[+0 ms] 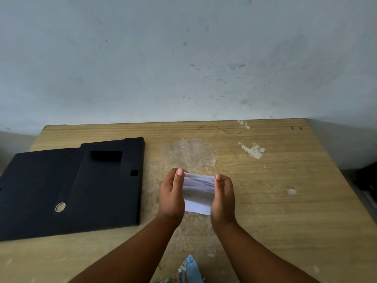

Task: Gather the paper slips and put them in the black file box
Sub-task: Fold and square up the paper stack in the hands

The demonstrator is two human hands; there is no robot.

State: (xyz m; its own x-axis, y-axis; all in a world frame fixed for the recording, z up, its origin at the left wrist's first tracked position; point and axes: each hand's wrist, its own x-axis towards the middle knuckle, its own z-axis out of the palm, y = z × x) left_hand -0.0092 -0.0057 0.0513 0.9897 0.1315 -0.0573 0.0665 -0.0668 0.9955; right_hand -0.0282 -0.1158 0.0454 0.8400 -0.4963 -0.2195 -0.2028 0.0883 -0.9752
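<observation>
A small stack of white paper slips (199,193) is held upright between both hands above the middle of the wooden table (265,201). My left hand (172,197) grips the stack's left edge and my right hand (223,198) grips its right edge, thumbs on top. The black file box (71,188) lies flat and closed on the table to the left of my hands, with a round finger hole (60,207) near its front and a flap folded over its right side.
A pale wall (183,58) rises directly behind the table's far edge. White paint marks (253,150) dot the right part of the tabletop. A dark object (367,180) sits off the table's right edge. Patterned blue cloth (187,270) shows at the bottom.
</observation>
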